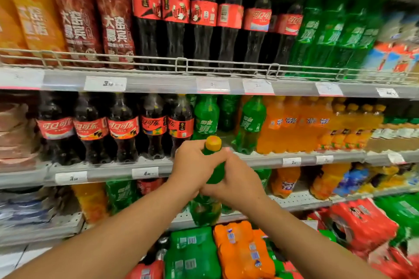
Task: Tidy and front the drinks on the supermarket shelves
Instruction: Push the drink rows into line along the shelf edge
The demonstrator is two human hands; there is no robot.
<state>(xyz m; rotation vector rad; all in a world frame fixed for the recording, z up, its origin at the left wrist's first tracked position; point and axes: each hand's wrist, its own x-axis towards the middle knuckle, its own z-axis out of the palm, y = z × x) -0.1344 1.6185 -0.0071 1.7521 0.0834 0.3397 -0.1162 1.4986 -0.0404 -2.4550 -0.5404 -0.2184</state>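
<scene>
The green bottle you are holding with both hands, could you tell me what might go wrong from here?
1. The green bottle is held in mid-air by the left hand and right hand; a slip could drop it onto the multipacks below.
2. Sliding it into the gap could knock the neighbouring green bottles.

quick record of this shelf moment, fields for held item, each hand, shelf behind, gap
held item: green bottle with yellow cap, upright
left hand: grips the bottle neck
right hand: wraps the bottle body
shelf behind: cola bottles left, green soda bottles centre, orange soda bottles right
gap: open spot between the two front green bottles
</scene>
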